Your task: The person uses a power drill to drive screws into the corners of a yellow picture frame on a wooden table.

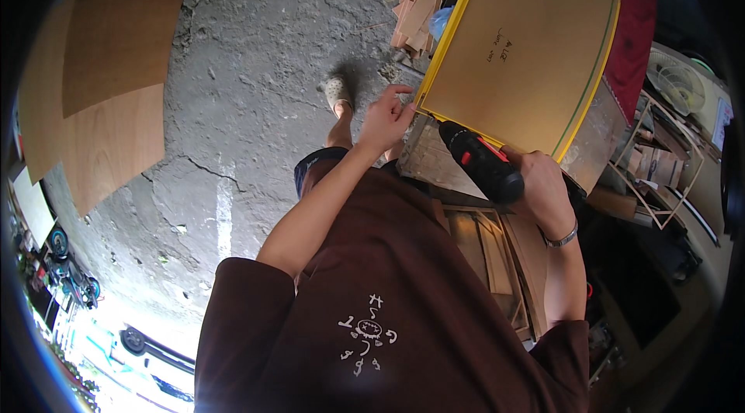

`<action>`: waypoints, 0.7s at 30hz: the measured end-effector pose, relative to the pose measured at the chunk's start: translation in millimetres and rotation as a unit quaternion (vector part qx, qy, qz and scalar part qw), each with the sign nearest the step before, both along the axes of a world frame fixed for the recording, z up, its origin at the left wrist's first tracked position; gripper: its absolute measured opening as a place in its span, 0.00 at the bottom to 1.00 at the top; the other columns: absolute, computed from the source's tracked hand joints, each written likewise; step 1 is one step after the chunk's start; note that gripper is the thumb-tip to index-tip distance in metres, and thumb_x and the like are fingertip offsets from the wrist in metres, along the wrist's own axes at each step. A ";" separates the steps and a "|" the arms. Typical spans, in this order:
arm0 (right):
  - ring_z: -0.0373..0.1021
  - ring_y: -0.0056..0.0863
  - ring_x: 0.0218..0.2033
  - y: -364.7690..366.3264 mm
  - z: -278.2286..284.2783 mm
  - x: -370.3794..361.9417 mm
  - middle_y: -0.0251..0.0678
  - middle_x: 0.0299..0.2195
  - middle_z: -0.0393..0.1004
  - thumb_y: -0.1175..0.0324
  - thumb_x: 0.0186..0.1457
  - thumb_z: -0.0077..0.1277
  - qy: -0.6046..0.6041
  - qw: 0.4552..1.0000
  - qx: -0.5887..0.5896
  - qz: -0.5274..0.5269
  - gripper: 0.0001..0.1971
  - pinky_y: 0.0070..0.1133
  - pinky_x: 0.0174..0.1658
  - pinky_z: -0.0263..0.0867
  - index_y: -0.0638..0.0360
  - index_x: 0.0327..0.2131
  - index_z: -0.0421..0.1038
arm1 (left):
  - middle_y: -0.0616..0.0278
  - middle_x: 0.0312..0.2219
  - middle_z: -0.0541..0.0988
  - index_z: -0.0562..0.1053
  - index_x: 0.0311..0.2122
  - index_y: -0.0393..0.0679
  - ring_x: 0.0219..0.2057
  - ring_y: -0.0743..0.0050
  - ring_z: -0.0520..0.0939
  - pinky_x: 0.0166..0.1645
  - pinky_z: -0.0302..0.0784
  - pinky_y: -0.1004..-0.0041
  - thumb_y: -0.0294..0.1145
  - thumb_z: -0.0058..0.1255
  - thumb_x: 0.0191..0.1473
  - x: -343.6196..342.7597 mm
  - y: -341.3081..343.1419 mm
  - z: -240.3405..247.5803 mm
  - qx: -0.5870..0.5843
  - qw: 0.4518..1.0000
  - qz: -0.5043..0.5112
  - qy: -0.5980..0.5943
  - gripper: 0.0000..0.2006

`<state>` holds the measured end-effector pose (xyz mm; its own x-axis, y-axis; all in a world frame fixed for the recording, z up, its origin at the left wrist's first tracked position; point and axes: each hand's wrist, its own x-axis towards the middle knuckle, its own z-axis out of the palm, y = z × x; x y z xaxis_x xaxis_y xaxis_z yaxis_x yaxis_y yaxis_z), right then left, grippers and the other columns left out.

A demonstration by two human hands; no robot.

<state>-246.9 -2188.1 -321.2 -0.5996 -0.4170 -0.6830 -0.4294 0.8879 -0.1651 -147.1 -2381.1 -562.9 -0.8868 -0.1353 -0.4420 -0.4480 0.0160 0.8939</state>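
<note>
A flat tan panel (512,48) with a yellow frame (442,46) lies at the upper right, with handwriting on its face. My right hand (539,184) is wrapped round a black cordless drill (483,163) with red accents. The drill's nose points up and left at the frame's near left corner; its bit tip is too small to make out. Beside that corner is my left hand (386,119), its thumb and index finger at the frame's edge. Its other fingers are partly hidden, and I cannot tell whether a small part is between them.
Under the panel is a worn work surface (438,153) with a dark red cloth (635,17) beyond it. Wood strips (419,9) are piled at the far side. A fan (675,83) and thin wooden frames (660,157) stand right. Plywood sheets (116,141) lie left on cracked concrete (248,64).
</note>
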 end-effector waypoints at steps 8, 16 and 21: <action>0.74 0.51 0.31 -8.4 7.6 0.2 0.51 0.24 0.75 0.66 0.40 0.61 -0.002 1.000 0.007 0.018 0.19 0.39 0.37 0.69 0.57 0.39 0.77 | 0.57 0.33 0.83 0.78 0.45 0.47 0.34 0.56 0.84 0.39 0.80 0.63 0.33 0.55 0.55 -12.4 -9.0 0.3 -0.158 0.951 -0.177 0.200 0.12; 0.74 0.51 0.32 -9.2 11.0 3.3 0.51 0.25 0.76 0.70 0.40 0.59 0.009 1.000 0.008 0.021 0.21 0.39 0.39 0.69 0.57 0.43 0.78 | 0.57 0.31 0.83 0.79 0.41 0.46 0.33 0.55 0.84 0.39 0.80 0.62 0.31 0.59 0.52 -19.0 -0.1 -2.5 -0.161 0.940 -0.188 0.236 0.10; 0.74 0.50 0.33 -3.6 9.7 5.5 0.50 0.26 0.76 0.70 0.39 0.60 0.028 0.999 0.004 0.041 0.22 0.39 0.39 0.69 0.57 0.44 0.78 | 0.56 0.30 0.82 0.78 0.40 0.46 0.33 0.54 0.83 0.38 0.79 0.61 0.30 0.59 0.52 -21.7 4.2 -2.4 -0.173 0.931 -0.199 0.254 0.09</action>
